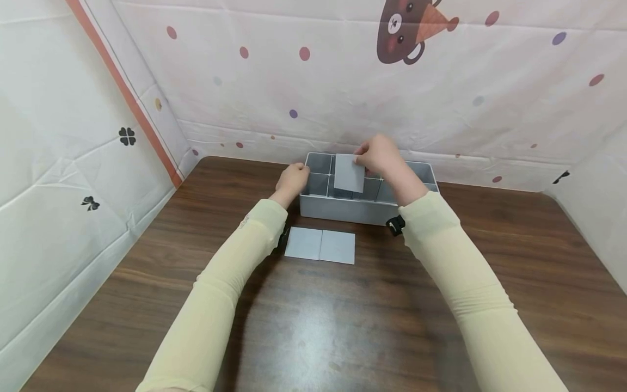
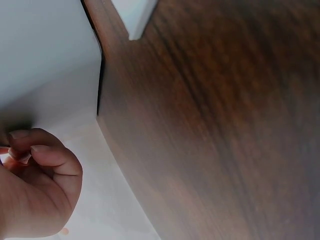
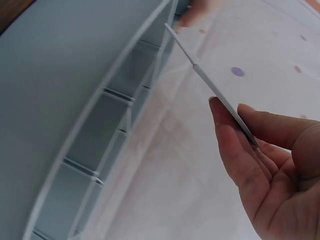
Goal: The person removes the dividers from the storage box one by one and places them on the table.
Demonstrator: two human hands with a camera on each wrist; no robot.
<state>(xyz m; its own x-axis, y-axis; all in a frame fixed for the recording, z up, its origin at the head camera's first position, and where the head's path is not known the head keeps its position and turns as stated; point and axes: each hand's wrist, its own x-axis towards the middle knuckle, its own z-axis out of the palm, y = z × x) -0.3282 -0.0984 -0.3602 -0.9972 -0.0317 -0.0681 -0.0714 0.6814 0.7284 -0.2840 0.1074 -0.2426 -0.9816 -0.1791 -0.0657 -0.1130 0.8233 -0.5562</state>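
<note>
A grey compartment box (image 1: pixel 343 208) stands near the back of the table, its long side facing me. At its left end my left hand (image 1: pixel 292 178) grips the rim, with thumb and fingers curled in the left wrist view. Between thumb and fingers of my right hand (image 1: pixel 381 155) is a thin grey divider panel (image 1: pixel 349 173), pinched by one edge. In the head view the panel overlaps the compartments left of the middle. The right wrist view shows this panel (image 3: pixel 220 97) edge-on, tilted over the box, with a small step along its edge.
Two flat grey panels (image 1: pixel 338 247) lie side by side on the dark wooden table (image 1: pixel 303 332), in front of the box. Behind the box rises a white cloth backdrop (image 1: pixel 235 81) with dots and a bear print. Another cloth hangs on the left.
</note>
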